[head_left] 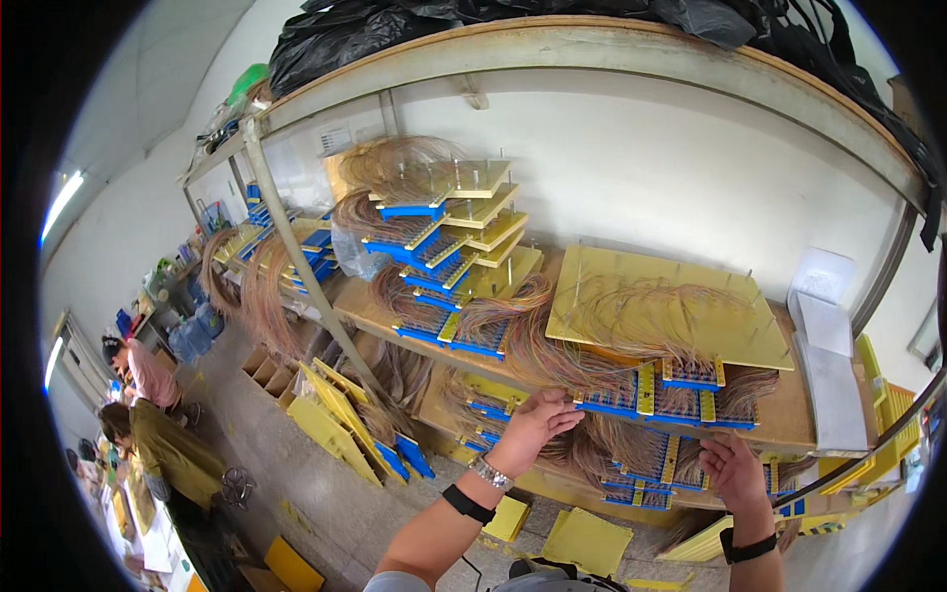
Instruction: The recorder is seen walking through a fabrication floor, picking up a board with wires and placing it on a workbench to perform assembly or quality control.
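On the shelf in front of me lies a yellow pegged board with loose thin wires across it. Blue connector strips line its front edge, and brown and multicoloured wires spill over them. My left hand is closed at the left end of the front blue strip, thumb on top and fingers bent. My right hand has its fingers curled up against the front edge, near the strip's right part. Whatever lies under the fingertips is hidden.
Left of the board rises a stack of similar yellow boards. More wired boards sit on the lower shelf. A metal post stands to the left. Yellow panels lean on the floor. Two people are at the far left.
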Demonstrator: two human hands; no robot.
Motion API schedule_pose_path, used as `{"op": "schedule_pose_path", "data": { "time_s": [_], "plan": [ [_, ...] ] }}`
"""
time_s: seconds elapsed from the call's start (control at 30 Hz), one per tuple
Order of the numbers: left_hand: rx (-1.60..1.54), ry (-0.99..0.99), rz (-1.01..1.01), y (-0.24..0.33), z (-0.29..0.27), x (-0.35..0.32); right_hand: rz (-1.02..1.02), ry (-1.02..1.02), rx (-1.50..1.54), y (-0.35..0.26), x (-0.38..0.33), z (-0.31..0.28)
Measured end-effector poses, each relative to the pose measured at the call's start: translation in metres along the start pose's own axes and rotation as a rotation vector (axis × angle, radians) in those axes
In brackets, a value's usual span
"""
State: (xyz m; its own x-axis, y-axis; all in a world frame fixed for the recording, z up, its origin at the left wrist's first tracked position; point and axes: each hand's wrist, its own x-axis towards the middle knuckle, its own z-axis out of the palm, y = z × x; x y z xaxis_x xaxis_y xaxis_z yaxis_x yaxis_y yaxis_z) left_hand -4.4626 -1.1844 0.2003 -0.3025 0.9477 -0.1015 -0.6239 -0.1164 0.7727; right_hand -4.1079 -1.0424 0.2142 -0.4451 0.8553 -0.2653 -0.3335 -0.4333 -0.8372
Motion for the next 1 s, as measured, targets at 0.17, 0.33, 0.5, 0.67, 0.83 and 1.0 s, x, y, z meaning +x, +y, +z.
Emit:
{"op": "schedule_pose_path", "data": {
  "time_s": [0.17, 0.33, 0.5, 0.67, 0.83, 1.0],
  "plan": [
    [-0.048, -0.001, 0.022, 0.005, 0.02, 0.0, 0.011, 0.031, -0.014, -0.005, -0.001, 0.016],
    [-0.111, -0.091, 0.041, -0.008, 0.024, 0.002, 0.008, 0.011, -0.024, -0.005, 0.001, 0.014],
    [-0.123, -0.003, 0.093, -0.018, 0.041, 0.003, 0.005, -0.008, 0.009, -0.006, -0.002, 0.006],
    [-0.156, 0.038, 0.093, -0.015, 0.043, -0.01, -0.013, -0.015, 0.064, -0.01, 0.001, 0.012],
    [-0.197, -0.008, 0.068, -0.02, 0.064, -0.019, 0.005, -0.023, 0.066, -0.019, 0.009, -0.005],
    [-0.241, -0.008, 0.101, -0.029, 0.08, -0.034, 0.025, 0.072, 0.036, -0.029, 0.008, -0.008]
  ]
}}
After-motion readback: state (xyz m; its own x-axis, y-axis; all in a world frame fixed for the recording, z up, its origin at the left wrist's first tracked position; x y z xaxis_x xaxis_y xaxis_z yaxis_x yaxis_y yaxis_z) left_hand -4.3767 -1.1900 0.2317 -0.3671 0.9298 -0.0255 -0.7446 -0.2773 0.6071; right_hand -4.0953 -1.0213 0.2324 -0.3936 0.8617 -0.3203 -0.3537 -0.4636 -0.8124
